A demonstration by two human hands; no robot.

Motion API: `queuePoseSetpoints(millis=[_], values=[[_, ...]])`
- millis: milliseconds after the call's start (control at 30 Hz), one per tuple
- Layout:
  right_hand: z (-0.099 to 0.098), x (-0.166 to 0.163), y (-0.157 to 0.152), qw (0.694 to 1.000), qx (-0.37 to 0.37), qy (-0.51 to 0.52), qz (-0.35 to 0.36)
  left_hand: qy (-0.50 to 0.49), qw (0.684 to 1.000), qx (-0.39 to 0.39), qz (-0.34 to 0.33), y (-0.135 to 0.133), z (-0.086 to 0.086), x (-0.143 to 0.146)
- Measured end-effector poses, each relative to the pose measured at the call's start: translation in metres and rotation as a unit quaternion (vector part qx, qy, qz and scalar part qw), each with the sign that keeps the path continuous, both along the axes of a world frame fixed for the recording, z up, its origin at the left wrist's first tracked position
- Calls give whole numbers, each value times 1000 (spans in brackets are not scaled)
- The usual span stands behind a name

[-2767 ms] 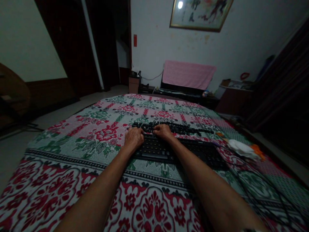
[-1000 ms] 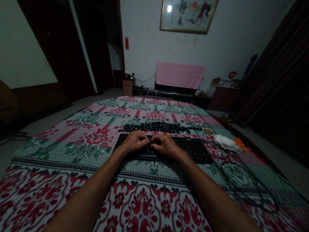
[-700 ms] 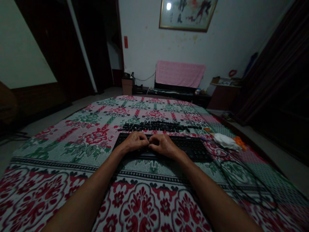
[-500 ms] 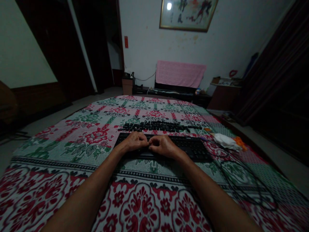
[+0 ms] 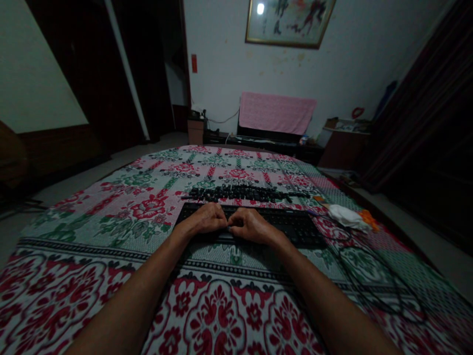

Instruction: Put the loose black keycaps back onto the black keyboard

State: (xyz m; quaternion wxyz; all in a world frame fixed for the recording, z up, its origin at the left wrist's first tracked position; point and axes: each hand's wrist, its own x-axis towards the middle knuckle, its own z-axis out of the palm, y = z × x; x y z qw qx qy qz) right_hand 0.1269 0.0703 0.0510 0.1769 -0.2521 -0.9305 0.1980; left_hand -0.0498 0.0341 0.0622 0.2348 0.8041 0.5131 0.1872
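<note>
A black keyboard (image 5: 295, 227) lies flat on a floral bedspread (image 5: 121, 217). Just beyond it runs a row of loose black keycaps (image 5: 251, 193). My left hand (image 5: 205, 219) and my right hand (image 5: 251, 226) rest on the left part of the keyboard, near its front edge. The fingers of both are curled in, and the fingertips meet in the middle. Whatever is pinched between them is hidden under the knuckles. Both forearms stretch across the bedspread toward the keyboard.
A black cable (image 5: 369, 266) loops over the cloth right of the keyboard. A white crumpled cloth (image 5: 345, 216) and a small orange thing (image 5: 367, 217) lie at the right edge. Against the far wall stands a low unit draped with a pink cloth (image 5: 276, 112).
Both hands came back from the keycap row to the keyboard's near edge. Over the last second they closed together until the fingertips touch, and they have hardly shifted since.
</note>
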Motion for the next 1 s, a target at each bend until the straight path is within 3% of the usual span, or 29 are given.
queuePoseSetpoints(millis=[667,1000], values=[[0,-3,0,999,-37,3,-25,23,998,-31,52,-2,-2,-1],[-3,-6,4,997,-73,0,-22,24,998,-26,46,0,-3,0]])
